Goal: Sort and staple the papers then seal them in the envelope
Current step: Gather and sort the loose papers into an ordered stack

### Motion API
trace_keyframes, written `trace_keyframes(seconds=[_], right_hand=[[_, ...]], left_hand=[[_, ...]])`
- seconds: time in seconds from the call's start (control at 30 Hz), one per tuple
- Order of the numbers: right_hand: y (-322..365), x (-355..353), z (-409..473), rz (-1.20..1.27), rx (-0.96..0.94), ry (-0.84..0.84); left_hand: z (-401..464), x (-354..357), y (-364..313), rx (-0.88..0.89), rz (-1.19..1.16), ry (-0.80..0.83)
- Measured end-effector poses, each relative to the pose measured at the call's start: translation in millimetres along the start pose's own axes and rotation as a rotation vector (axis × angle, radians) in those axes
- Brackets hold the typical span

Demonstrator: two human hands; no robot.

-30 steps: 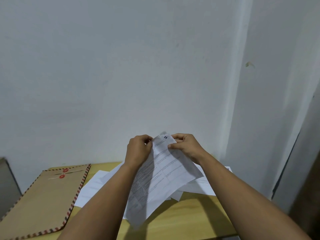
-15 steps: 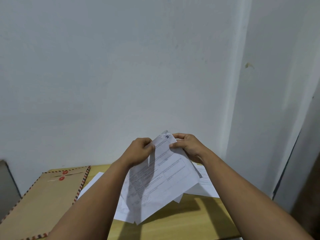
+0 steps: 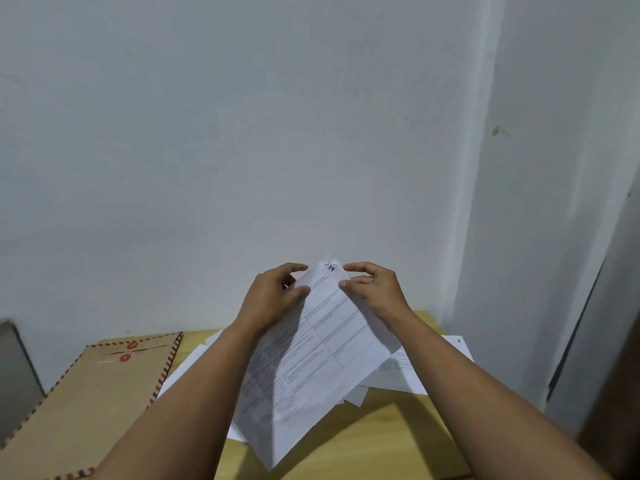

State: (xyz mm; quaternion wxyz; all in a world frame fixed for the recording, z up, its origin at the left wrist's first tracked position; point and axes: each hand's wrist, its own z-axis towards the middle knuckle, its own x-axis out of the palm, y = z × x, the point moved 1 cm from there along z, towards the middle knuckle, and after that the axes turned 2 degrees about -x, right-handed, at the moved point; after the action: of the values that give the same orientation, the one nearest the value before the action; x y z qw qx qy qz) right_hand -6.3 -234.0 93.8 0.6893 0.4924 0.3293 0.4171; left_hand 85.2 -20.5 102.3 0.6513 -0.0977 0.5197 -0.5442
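Observation:
I hold a printed sheet of paper [image 3: 322, 348] tilted up above the table, its top corner marked with a handwritten number. My left hand [image 3: 273, 299] pinches its upper left edge. My right hand [image 3: 372, 289] grips its upper right edge by thumb and fingers. More white papers [image 3: 401, 372] lie loose on the wooden table [image 3: 381, 441] under and behind the held sheet. A brown envelope [image 3: 93, 400] with a red-and-blue striped border and red string buttons lies flat at the left. No stapler is in view.
A white wall rises right behind the table. A dark grey object [image 3: 15, 372] stands at the far left edge. The table's right edge meets a wall corner and a dark door frame [image 3: 575, 341].
The held sheet has swung a little and spread lower over the table. Both hands shifted their grip slightly at its top corner. The view tilted a bit.

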Motion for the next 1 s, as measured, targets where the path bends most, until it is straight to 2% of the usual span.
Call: trace_keyframes(seconds=[0.2, 0.43, 0.7, 0.83, 1.0], right_hand=[[-1, -1, 3, -0.010, 0.058, 0.087], [-8, 4, 3, 0.001, 0.080, 0.042], [-14, 4, 3, 0.078, 0.107, 0.064], [-17, 5, 1, 0.068, 0.080, 0.056], [-16, 10, -2, -0.001, -0.050, -0.029]], left_hand=[[3, -2, 3, -0.017, 0.048, -0.060], [1, -2, 6, -0.044, 0.078, -0.083], [1, -2, 11, -0.066, 0.035, -0.022], [1, -2, 11, -0.079, 0.048, -0.010], [0, 0, 11, -0.084, 0.031, -0.015]])
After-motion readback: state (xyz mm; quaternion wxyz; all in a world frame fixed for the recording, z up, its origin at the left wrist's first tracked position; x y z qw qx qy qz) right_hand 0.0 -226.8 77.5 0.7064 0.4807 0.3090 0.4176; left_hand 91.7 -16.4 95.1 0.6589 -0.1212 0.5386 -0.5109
